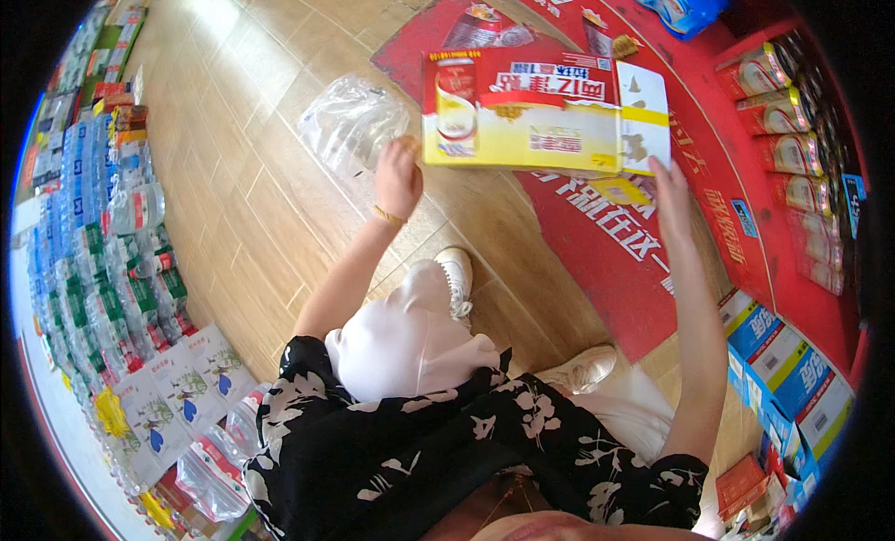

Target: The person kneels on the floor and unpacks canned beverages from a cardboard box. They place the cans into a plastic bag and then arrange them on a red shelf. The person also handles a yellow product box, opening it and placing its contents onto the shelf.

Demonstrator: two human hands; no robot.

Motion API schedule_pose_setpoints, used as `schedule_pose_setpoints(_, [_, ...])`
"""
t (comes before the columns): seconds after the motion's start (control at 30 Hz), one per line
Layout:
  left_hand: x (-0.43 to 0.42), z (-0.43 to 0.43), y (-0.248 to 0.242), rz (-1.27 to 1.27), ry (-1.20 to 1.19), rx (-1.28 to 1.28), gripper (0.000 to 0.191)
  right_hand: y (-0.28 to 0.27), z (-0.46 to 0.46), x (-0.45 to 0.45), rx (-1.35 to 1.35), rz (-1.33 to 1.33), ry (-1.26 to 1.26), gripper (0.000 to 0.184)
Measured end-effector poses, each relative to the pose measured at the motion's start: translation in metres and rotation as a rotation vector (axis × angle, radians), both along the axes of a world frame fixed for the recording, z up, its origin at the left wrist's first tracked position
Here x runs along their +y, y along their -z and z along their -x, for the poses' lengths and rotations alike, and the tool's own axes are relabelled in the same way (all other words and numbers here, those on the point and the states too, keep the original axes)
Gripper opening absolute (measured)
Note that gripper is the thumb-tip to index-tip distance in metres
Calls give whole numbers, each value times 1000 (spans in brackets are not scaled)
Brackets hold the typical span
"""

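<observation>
A red, white and yellow cardboard carton (524, 132), printed with a drink can and large writing, is held up lengthwise in front of me. My left hand (400, 177) grips its lower left corner, fingers curled. At the other end, my right hand (669, 191) has its fingers on the lower edge of a white end panel (642, 114) with a yellow stripe. Just beyond my left hand lies a crumpled transparent plastic bag (349, 121); whether my fingers touch it I cannot tell. What the carton contains is hidden.
A red printed floor mat (594, 261) lies under the carton. Along the right runs a red display shelf (755, 191) with rows of cans (793, 153); blue cartons (790, 373) stand below it. Packs of bottled drinks (105, 289) and white boxes (178, 401) line the left.
</observation>
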State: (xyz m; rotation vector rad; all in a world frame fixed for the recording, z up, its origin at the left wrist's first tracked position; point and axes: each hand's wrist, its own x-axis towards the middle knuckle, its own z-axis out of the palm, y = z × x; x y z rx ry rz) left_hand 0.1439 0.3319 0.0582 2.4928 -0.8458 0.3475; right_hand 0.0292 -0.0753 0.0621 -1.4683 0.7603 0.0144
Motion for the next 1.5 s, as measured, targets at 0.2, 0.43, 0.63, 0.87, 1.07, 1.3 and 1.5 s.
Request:
schedule_pose_setpoints(0.2, [-39, 45, 7, 123, 245, 182, 41, 43, 21, -92, 80, 420, -12, 40])
schedule_pose_setpoints(0.43, [-67, 5, -2, 203, 205, 70, 81, 59, 23, -93, 65, 568, 44, 40])
schedule_pose_setpoints(0.63, [-74, 9, -30, -128, 418, 87, 92, 56, 20, -87, -187, 79, 468, 48])
schedule_pose_setpoints(0.87, [-75, 22, -22, -40, 421, 99, 96, 74, 51, -63, -63, -365, 593, 72])
schedule_pose_setpoints(1.07, [-77, 35, -52, 55, 510, 134, 105, 51, 56, -59, -74, -504, 520, 88])
schedule_pose_setpoints(1.3, [-153, 35, -139, 64, 506, -86, 107, 31, 42, 14, 129, -922, 334, 89])
schedule_pose_setpoints(1.5, [-252, -6, -159, -28, 553, -161, 82, 83, 52, 18, 88, -970, 298, 97])
